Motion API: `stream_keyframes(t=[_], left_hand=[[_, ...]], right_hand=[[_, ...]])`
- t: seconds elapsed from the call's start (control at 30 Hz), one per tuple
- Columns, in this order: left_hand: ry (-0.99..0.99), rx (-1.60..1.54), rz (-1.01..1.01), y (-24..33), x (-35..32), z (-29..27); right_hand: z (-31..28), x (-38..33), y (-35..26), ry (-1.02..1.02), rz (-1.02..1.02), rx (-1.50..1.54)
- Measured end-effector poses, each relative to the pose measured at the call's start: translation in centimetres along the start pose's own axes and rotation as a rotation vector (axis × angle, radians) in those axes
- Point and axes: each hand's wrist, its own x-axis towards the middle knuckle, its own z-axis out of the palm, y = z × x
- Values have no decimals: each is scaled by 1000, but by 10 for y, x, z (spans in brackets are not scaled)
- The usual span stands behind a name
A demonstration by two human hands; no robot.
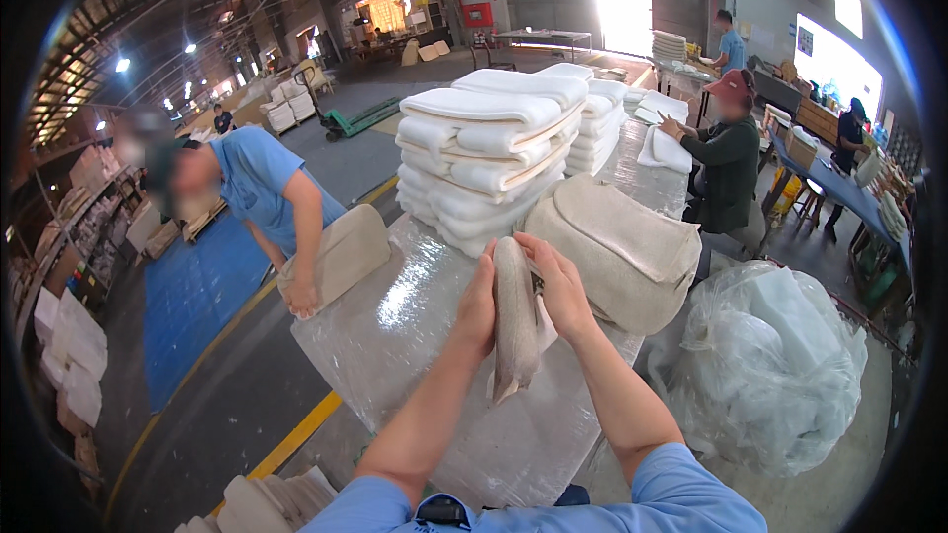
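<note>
Between my two hands stands a folded beige fabric piece, like a cushion cover, narrow edge toward me and a little white showing at its right side. My left hand presses its left side. My right hand grips it from the right, with fingers over the far top end. Just beyond, a padded beige cushion cover lies on the plastic-covered table. Behind it rises a tall stack of white foam pads.
At left, a person in blue handles a beige cushion at the table edge. Another person at far right touches white pads. A clear plastic bag of white foam sits on the right floor. A green pallet jack stands farther off.
</note>
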Motion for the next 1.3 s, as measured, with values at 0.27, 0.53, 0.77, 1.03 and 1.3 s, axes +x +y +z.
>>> stream_keyframes(t=[0.27, 0.53, 0.77, 1.03, 1.3], left_hand=[[60, 0, 134, -39, -4, 19], [141, 254, 376, -62, -26, 36], [100, 90, 144, -28, -48, 16], [122, -25, 191, -33, -70, 21], [160, 42, 314, -46, -67, 20]], right_hand=[[12, -16, -16, -29, -74, -138], [8, -40, -24, -76, -196, -314], [11, -35, -27, -98, 15, 26], [42, -52, 4, 38, -1, 11], [59, -63, -24, 109, -215, -293]])
